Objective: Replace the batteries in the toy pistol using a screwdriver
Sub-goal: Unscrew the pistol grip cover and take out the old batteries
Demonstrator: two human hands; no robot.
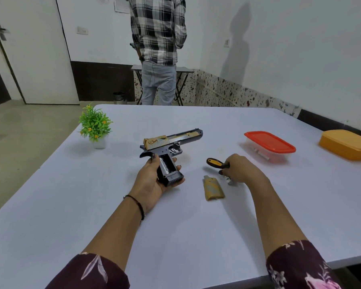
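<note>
Both forearms reach forward, sleeves at the elbows. The left hand [152, 182], palm up, grips the toy pistol [171, 140]; the right hand [241, 170], knuckles up, holds the screwdriver [216, 163].

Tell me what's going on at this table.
A person is partway through a battery change. The left hand grips the toy pistol by its handle. The tan grip cover is off and lies on the table, so a battery shows in the open compartment. The right hand holds the screwdriver, low beside the cover. Whether that battery is old or new cannot be told.
</note>
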